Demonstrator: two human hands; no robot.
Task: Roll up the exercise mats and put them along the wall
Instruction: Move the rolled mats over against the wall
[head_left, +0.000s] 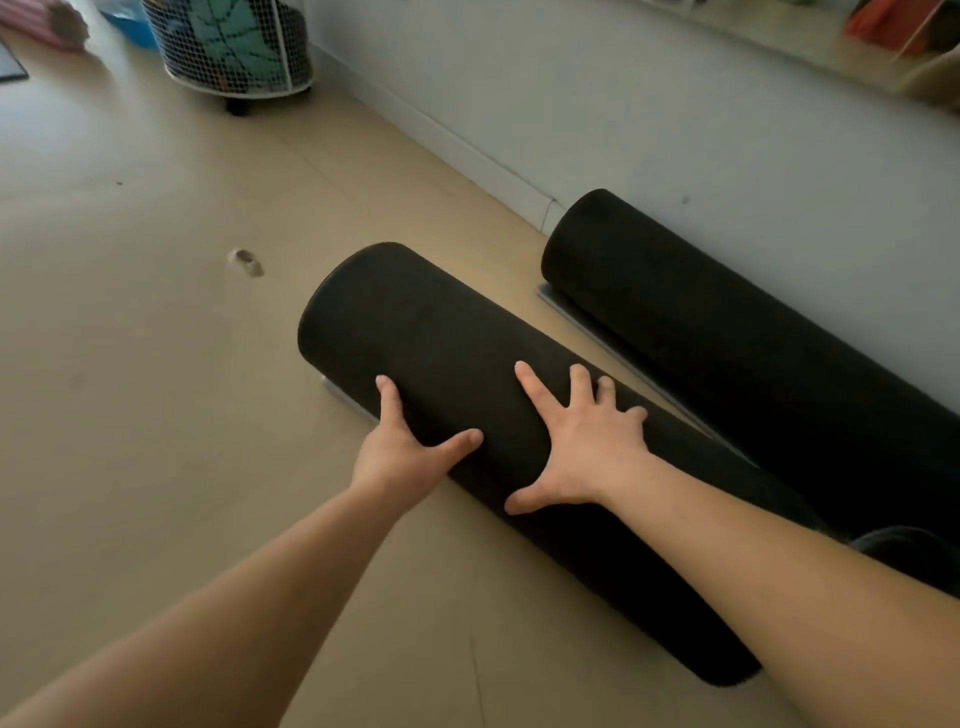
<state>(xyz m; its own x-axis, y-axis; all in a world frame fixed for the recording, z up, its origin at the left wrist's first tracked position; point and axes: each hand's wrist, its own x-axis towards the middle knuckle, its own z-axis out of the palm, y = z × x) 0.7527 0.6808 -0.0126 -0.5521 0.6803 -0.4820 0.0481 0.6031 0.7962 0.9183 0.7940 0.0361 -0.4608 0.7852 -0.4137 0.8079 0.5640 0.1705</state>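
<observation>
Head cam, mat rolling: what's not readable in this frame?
Head view only:
- Far mat right end: cut off by the frame edge.
- Near mat near end: partly behind the right forearm.
- Left hand outer fingers: hidden by the hand itself.
- Wire basket contents: blurred behind mesh.

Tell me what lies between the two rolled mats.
In the head view, a narrow strip of bare floor and the flat grey edge of the far mat.

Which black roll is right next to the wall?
The farther roll, lying along the wall. The nearer roll sits apart, under the left hand and right hand.
</observation>
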